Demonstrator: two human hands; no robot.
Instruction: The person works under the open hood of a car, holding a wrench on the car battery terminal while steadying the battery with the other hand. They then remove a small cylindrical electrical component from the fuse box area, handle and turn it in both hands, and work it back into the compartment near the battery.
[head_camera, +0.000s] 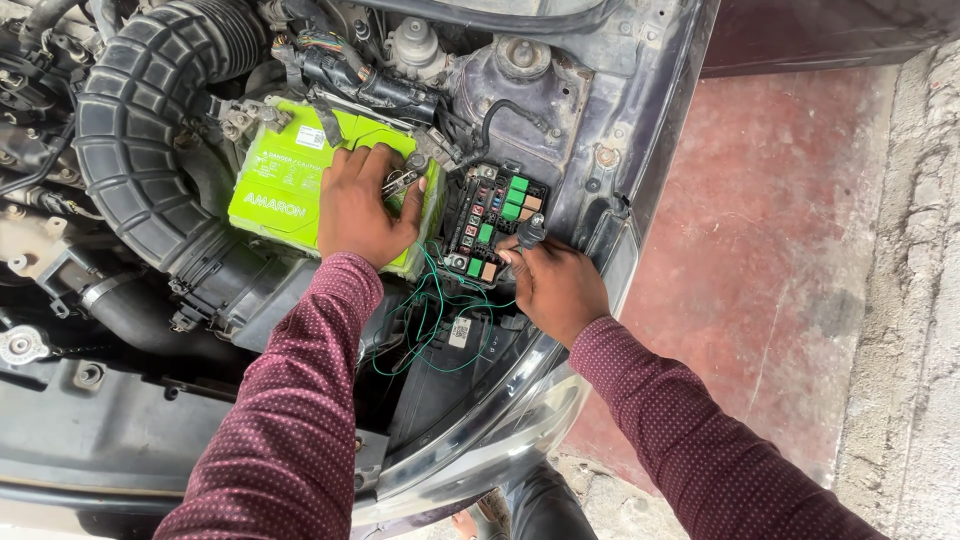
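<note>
— Hands first: where were they?

— Both were down in the engine bay. Left hand (362, 208) lay on the green battery (285, 180), fingers curled round a small metal clamp (404, 181) at the battery's near corner; thumb and fingers pinched it, not a full fist.

— And the right?

— Right hand (553, 283) was just beside the open fuse box (492, 224), fingertips closed on a small black plug (530, 231) at the box's edge. How tightly, I couldn't tell.

— What lay between the hands?

— The fuse box itself, with its green and orange relays, sat between them, touching the battery's side. Thin green wires (437, 305) hung in loops below both wrists.

— Anything beyond the left hand?

— A ribbed black air hose (135, 130) curved past the battery, well to the far side of that hand. Beside the right forearm ran the headlamp (500, 430), and past it a red floor (790, 250).
</note>
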